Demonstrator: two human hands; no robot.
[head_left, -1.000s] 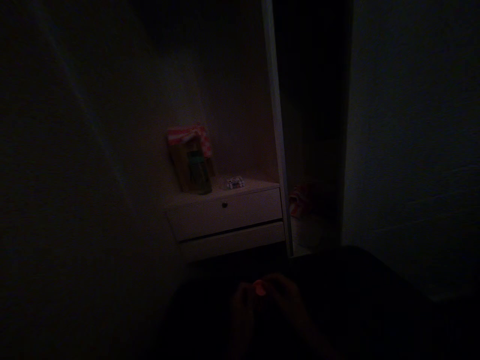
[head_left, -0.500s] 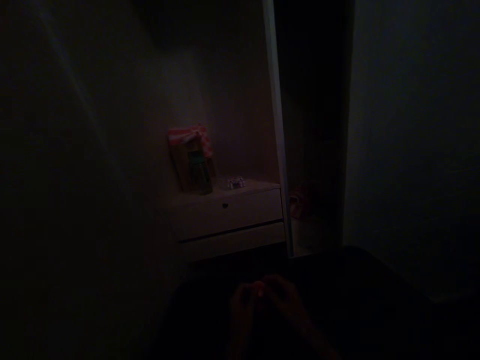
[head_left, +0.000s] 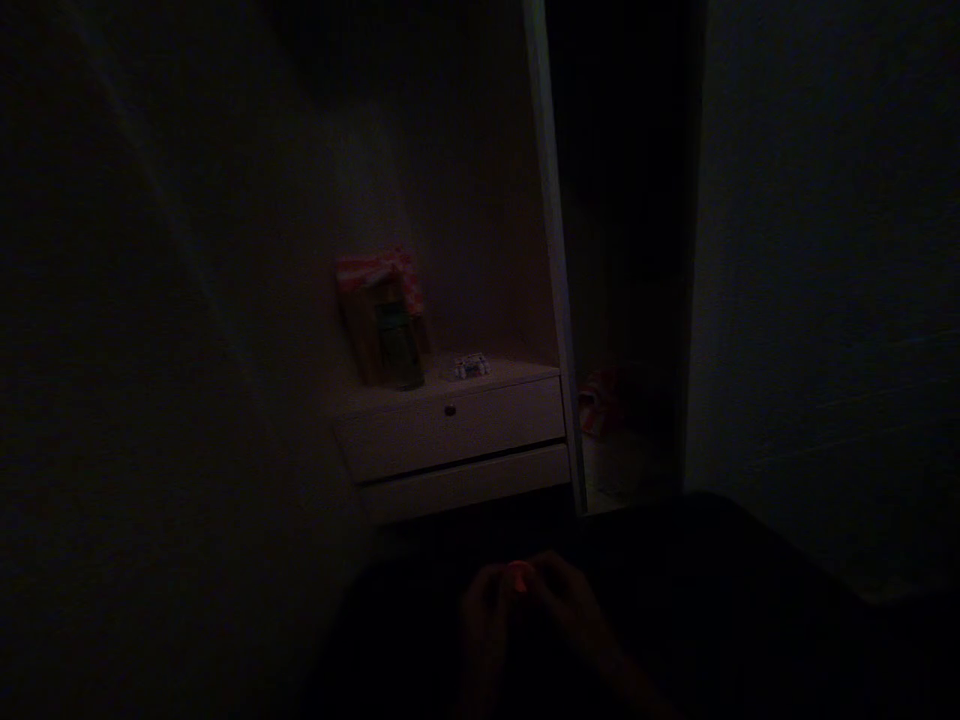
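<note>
The view is very dark. Low in the middle, my left hand (head_left: 484,610) and my right hand (head_left: 568,598) meet at the fingertips. Between them is a small object glowing red (head_left: 519,576), too dim to name. The fingers of both hands are pinched on it, one hand on each side. Below the wrists everything fades into black.
Ahead stands a pale cabinet with two drawers (head_left: 465,432). On its top are a green-topped bottle or jar (head_left: 401,345), a brown bag with red-and-white checks (head_left: 360,300) and a small whitish object (head_left: 472,366). A red-and-white item (head_left: 598,402) lies right of the upright panel (head_left: 555,220).
The hands stay in nearly the same place. The red glow between the fingertips looks slightly larger, and the scene is a little darker.
</note>
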